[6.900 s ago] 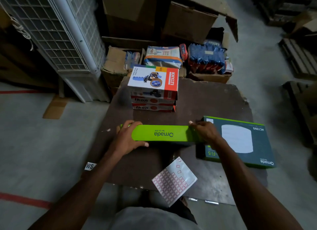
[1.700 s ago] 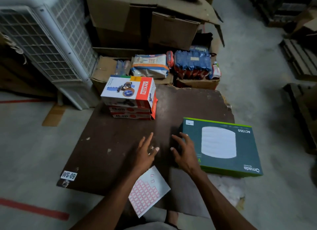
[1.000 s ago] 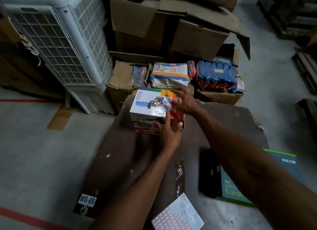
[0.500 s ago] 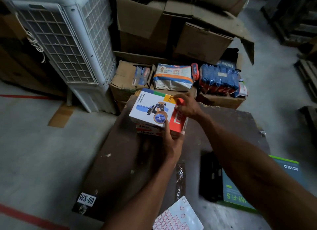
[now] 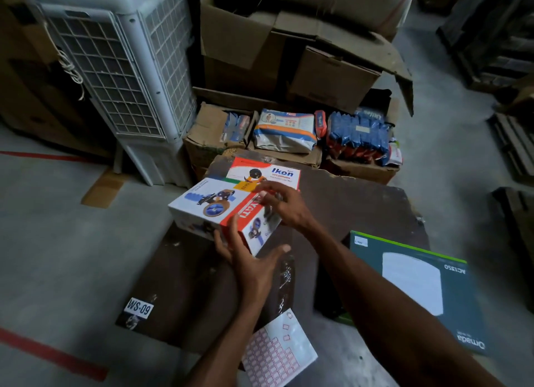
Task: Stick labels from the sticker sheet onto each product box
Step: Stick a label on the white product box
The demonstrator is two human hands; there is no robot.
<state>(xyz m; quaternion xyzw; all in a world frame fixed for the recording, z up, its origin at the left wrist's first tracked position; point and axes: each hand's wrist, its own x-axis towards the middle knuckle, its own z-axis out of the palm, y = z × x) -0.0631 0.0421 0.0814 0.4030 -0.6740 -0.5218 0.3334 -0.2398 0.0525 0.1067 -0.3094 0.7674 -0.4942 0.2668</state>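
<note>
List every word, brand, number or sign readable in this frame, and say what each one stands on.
"Ikon": orange and white box on the stack.
"YATI", partly covered: red band of the lifted box.
"WS-09": tag on the brown board.
"AC1350" and "Omada", upside down: dark green box.
Sticker sheet, small sticker on the green box, background packs: too small or blurred.

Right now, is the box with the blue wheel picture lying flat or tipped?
Tipped. Both hands hold the white and red box tilted, one end lifted off the Ikon box.

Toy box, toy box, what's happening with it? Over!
Both hands on the toy box: left hand grips its near corner, right hand its top. Box lifted off the Ikon box. Sticker sheet untouched. Nothing blocking.
</note>
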